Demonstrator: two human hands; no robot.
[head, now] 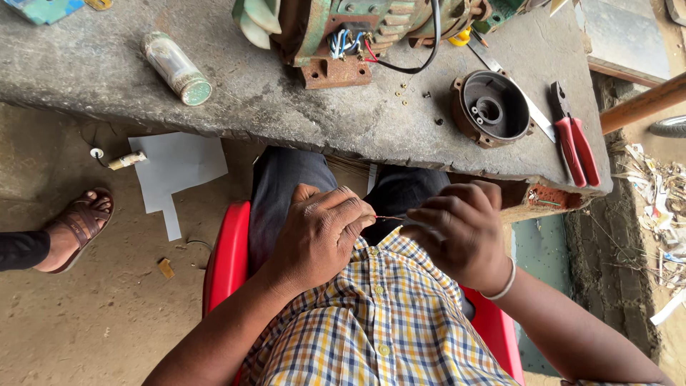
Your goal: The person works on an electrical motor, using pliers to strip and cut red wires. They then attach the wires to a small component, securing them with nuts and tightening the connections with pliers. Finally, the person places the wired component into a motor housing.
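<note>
Above the lap, near the worktop (214, 107) edge, the left hand (318, 232) and right hand (457, 232) each pinch an end of a thin red wire (389, 218) stretched between their fingertips, apparently being twisted or stripped, which calls for steady tension.

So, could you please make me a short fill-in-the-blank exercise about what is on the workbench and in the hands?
1. Both hands, the left hand and the right hand, pinch a thin red ____ between them.
2. The pliers on the bench have ____ handles.
3. The glass jar lies on its ____.
4. The person sits on a ____ chair.

Missing words: wire; red; side; red
</note>
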